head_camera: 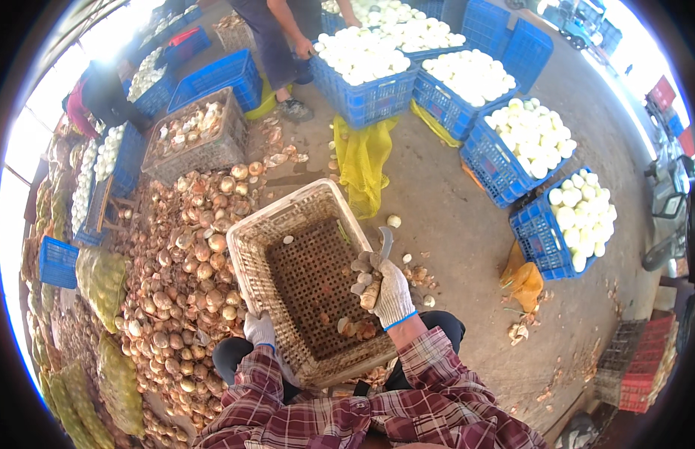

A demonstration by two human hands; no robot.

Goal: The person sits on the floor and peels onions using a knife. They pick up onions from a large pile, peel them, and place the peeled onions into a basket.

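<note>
A dirty whitish plastic crate [247, 252] is tilted in front of my knees. My left hand [260, 330], in a white knit glove, grips its left rim. My right hand [393, 294], in a matching glove with soiled fingertips, is at the right rim and holds a hooked knife [387, 240]. The knife's curved blade points away from me, and its wooden handle end [370, 296] shows below the fingers. Whether those fingers also grip the rim, I cannot tell. Inside the crate lie onion skins [356, 328], a small white piece [288, 239] and a green stalk [343, 231].
A heap of unpeeled onions [179, 314] spreads at left beside filled mesh sacks [102, 280]. Blue crates of peeled onions [361, 98] curve from ahead to the right. Yellow netting [363, 163] lies on the concrete floor. A co-worker's hand [304, 48] touches one crate. Another crate [193, 146] holds skins.
</note>
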